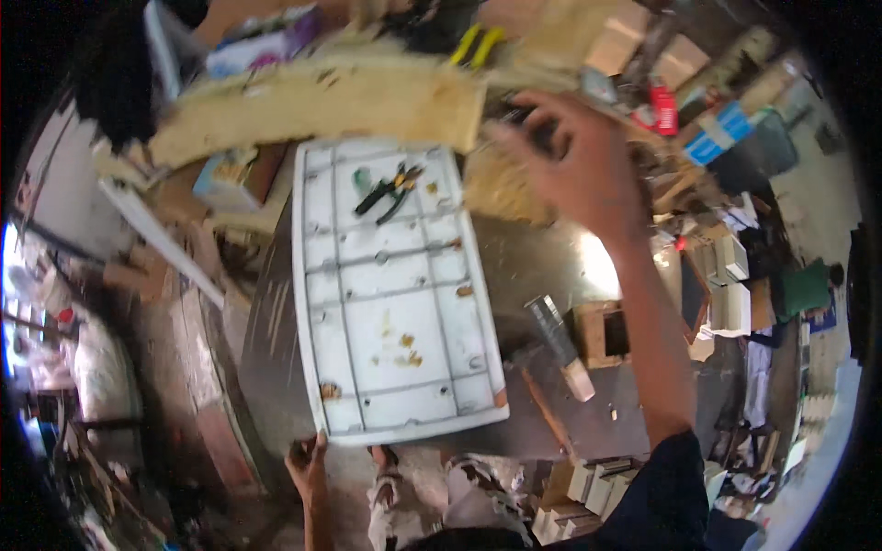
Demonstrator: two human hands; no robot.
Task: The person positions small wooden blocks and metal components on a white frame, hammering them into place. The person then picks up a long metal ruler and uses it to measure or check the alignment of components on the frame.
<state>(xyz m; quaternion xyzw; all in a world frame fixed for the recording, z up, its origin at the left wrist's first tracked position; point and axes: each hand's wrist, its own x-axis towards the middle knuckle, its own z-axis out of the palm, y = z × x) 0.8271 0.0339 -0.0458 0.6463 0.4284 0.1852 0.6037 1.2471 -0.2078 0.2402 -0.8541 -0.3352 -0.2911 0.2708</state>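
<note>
A white ribbed plastic panel [395, 312] lies lengthwise before me on the dark tabletop. At its near left corner my left hand [309, 466] is closed, with the fingertips pinching the edge. Pliers with black and yellow handles [390, 195] rest on the panel's far part. Small yellowish-brown bits [407, 349] lie scattered on its near half. My right hand [583, 170] is raised beyond the panel's far right side, fingers bent and smeared by motion. Dark clutter shows behind those fingers, and whether they hold any of it cannot be made out.
A long pale wooden board [322, 96] lies across the far side. Right of the panel are a metal-and-wood tool [560, 344], a small wooden frame [602, 335] and a wooden stick [548, 413]. Yellow-handled pliers [476, 46] and a red packet [662, 107] sit farther back.
</note>
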